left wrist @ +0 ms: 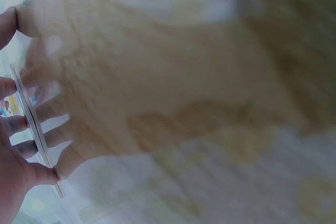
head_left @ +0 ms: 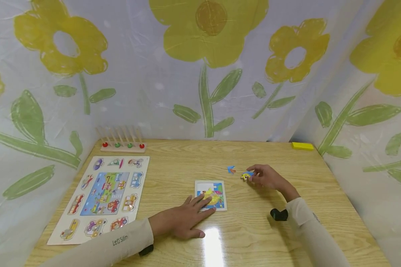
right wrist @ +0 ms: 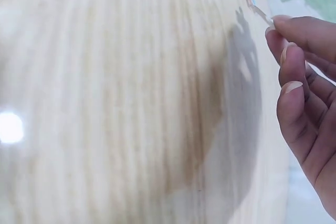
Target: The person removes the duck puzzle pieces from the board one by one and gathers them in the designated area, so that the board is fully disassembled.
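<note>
Inside white frame [head_left: 225,193], puzzle pieces [head_left: 218,195]

Left hand [head_left: 187,219] splayed; right hand [head_left: 268,177] pinching.

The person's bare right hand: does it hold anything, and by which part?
The bare right hand pinches a small, flat, blue-and-yellow puzzle piece by its right edge, as seen in the head view.
</note>
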The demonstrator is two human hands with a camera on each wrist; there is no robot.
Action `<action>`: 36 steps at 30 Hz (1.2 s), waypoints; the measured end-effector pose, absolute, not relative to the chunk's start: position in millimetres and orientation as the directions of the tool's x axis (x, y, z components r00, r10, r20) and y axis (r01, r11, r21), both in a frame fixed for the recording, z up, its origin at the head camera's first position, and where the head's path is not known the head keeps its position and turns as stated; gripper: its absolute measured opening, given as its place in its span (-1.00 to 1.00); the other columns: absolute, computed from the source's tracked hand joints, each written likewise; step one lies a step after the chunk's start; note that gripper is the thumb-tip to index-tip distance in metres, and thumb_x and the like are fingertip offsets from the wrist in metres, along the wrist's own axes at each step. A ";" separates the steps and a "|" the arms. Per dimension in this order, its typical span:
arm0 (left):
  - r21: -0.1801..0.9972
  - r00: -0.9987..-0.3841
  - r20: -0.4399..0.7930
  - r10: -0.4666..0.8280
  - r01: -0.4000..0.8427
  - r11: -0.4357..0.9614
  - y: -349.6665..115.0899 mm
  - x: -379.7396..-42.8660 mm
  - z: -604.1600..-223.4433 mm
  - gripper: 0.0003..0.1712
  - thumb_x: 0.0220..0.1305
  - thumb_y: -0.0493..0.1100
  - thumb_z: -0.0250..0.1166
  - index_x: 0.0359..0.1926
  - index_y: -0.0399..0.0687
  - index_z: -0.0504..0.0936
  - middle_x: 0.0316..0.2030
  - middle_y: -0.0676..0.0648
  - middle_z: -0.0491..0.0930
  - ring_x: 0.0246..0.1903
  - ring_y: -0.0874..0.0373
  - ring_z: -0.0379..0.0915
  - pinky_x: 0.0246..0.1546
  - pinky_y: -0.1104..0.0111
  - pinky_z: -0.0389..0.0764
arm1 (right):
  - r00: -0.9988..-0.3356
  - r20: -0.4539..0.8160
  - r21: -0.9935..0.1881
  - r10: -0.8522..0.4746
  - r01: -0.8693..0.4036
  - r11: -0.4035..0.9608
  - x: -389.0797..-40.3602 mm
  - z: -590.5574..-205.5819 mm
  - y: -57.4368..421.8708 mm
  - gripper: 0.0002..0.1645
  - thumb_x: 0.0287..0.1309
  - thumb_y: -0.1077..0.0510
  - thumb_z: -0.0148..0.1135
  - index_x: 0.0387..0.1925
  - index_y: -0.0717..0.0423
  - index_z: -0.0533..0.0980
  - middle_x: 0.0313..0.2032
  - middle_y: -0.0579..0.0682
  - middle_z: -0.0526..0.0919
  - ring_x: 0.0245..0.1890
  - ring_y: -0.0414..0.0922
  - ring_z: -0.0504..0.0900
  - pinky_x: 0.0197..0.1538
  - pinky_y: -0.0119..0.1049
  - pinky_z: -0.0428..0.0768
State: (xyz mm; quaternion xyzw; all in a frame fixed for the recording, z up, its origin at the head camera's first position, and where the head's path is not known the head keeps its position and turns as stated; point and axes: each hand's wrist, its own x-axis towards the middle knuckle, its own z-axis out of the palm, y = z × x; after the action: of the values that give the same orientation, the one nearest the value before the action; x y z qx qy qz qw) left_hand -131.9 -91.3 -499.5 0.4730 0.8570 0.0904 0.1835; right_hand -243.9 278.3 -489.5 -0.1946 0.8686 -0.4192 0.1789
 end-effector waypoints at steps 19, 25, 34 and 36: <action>0.317 -0.488 -0.219 0.845 0.784 0.534 -92.3 -131.6 -500.1 -0.13 0.50 0.35 -0.08 0.62 0.12 -0.07 0.61 -0.17 -0.22 0.58 -0.23 -0.35 0.43 -0.27 0.04 | -0.864 -0.111 -0.781 -0.491 -0.229 0.580 -267.2 -489.4 279.5 -0.57 0.32 0.32 0.21 0.17 0.44 0.46 -0.27 0.14 0.60 -0.46 -0.18 0.53 -0.43 -0.33 0.53; 0.319 -0.488 -0.220 0.845 0.783 0.535 -91.5 -132.5 -501.1 -0.14 0.50 0.35 -0.08 0.62 0.12 -0.07 0.61 -0.17 -0.21 0.58 -0.23 -0.35 0.42 -0.28 0.04 | -0.875 -0.160 -0.774 -0.457 -0.176 0.609 -271.6 -488.7 274.8 -0.54 0.30 0.34 0.24 0.18 0.45 0.45 -0.24 0.24 0.60 -0.45 -0.09 0.55 -0.40 -0.29 0.56; 0.315 -0.488 -0.223 0.844 0.783 0.536 -90.7 -131.8 -500.0 -0.13 0.49 0.35 -0.08 0.62 0.12 -0.07 0.61 -0.17 -0.21 0.58 -0.23 -0.34 0.42 -0.28 0.05 | -0.871 -0.166 -0.762 -0.463 -0.184 0.620 -276.8 -491.4 272.6 -0.56 0.30 0.33 0.26 0.17 0.43 0.47 -0.20 0.27 0.63 -0.40 -0.03 0.63 -0.34 -0.17 0.64; 0.312 -0.487 -0.221 0.845 0.785 0.535 -90.7 -131.7 -499.9 -0.13 0.49 0.35 -0.08 0.62 0.12 -0.07 0.61 -0.18 -0.21 0.58 -0.24 -0.34 0.42 -0.28 0.05 | -0.874 -0.173 -0.757 -0.455 -0.178 0.629 -277.7 -490.9 271.9 -0.57 0.29 0.32 0.28 0.15 0.41 0.48 -0.17 0.28 0.63 -0.38 -0.04 0.65 -0.31 -0.16 0.66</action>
State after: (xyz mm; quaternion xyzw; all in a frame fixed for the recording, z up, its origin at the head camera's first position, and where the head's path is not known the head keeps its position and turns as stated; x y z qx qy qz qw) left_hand -131.7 -90.7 -499.9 0.4748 0.8582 0.0847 0.1758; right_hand -277.7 271.9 -490.9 -0.1789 0.8851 -0.3917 0.1767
